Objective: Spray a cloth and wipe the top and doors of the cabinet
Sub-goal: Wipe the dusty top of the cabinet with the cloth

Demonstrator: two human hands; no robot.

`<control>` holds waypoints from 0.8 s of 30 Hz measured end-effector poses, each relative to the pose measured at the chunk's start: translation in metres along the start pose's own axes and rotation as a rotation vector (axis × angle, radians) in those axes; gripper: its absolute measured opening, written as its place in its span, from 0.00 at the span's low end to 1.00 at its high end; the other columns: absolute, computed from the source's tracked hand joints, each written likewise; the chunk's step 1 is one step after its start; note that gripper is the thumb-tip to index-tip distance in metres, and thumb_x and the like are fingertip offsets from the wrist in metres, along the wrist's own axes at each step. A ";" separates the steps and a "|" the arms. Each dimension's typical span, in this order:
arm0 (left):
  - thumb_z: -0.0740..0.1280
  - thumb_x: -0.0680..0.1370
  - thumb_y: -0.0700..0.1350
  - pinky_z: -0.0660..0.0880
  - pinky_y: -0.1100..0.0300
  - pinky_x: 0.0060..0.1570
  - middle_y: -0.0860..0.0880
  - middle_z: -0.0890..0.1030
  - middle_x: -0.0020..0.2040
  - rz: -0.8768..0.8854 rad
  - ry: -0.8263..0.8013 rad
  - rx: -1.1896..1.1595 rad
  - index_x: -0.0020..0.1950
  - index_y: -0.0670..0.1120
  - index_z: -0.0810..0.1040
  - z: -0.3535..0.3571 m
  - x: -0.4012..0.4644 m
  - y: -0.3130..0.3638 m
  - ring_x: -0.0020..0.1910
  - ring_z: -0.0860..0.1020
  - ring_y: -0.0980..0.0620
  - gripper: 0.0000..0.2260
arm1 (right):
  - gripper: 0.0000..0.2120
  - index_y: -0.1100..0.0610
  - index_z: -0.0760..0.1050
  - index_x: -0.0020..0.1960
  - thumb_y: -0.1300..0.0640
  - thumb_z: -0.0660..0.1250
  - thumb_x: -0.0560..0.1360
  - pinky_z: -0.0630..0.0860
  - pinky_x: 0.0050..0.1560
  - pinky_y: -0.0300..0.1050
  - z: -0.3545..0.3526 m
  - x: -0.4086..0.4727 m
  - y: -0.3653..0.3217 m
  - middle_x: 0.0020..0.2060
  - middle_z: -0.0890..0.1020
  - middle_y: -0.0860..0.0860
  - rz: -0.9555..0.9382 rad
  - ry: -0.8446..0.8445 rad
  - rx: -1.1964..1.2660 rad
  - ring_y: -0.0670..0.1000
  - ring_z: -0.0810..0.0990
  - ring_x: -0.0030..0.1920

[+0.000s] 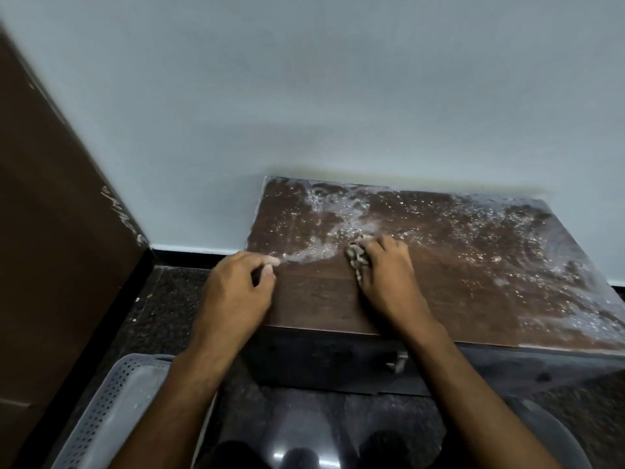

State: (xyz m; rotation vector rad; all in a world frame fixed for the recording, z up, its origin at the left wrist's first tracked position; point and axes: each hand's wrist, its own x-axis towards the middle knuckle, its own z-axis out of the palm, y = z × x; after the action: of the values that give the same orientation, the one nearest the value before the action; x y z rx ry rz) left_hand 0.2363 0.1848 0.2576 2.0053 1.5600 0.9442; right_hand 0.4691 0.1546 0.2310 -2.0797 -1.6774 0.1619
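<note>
A low dark brown cabinet (pixel 456 282) stands against the pale wall, its top speckled with wet foam and droplets at the back and right. My right hand (pixel 389 269) grips a crumpled grey cloth (pixel 357 257) and presses it on the top near the middle. My left hand (pixel 236 289) rests on the cabinet's left front corner, fingers loosely curled, holding nothing. The front near strip of the top looks darker and free of droplets. The cabinet doors (pixel 338 363) show below the front edge, with a metal handle (pixel 399 362).
A grey perforated plastic basket (pixel 111 407) sits on the dark speckled floor at lower left. A brown wooden door or panel (pixel 44 231) stands at the left. A round grey basin rim (pixel 554 431) shows at lower right.
</note>
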 end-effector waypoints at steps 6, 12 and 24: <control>0.67 0.77 0.38 0.74 0.60 0.59 0.51 0.83 0.55 -0.115 0.104 -0.036 0.57 0.46 0.84 -0.008 -0.005 -0.016 0.54 0.79 0.52 0.11 | 0.18 0.53 0.72 0.71 0.55 0.63 0.81 0.67 0.71 0.50 0.035 -0.008 -0.081 0.64 0.75 0.52 -0.254 -0.106 0.083 0.52 0.69 0.64; 0.66 0.76 0.37 0.68 0.78 0.51 0.53 0.82 0.55 -0.153 0.123 -0.080 0.58 0.46 0.83 -0.010 -0.008 -0.028 0.49 0.77 0.58 0.13 | 0.20 0.53 0.73 0.70 0.59 0.65 0.78 0.69 0.69 0.50 0.035 -0.006 -0.063 0.61 0.76 0.51 -0.264 -0.117 0.110 0.52 0.69 0.61; 0.62 0.80 0.41 0.82 0.53 0.46 0.52 0.85 0.50 -0.480 0.226 -0.532 0.57 0.52 0.81 -0.004 -0.005 -0.045 0.43 0.86 0.53 0.11 | 0.22 0.53 0.74 0.69 0.60 0.67 0.76 0.66 0.74 0.53 0.046 -0.022 -0.090 0.64 0.76 0.52 -0.486 -0.224 0.167 0.55 0.71 0.65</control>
State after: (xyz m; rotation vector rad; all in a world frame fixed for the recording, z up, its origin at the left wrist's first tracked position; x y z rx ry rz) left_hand 0.2025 0.1923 0.2278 1.1296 1.5848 1.2430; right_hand 0.3665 0.1602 0.2241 -1.5254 -2.1672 0.3715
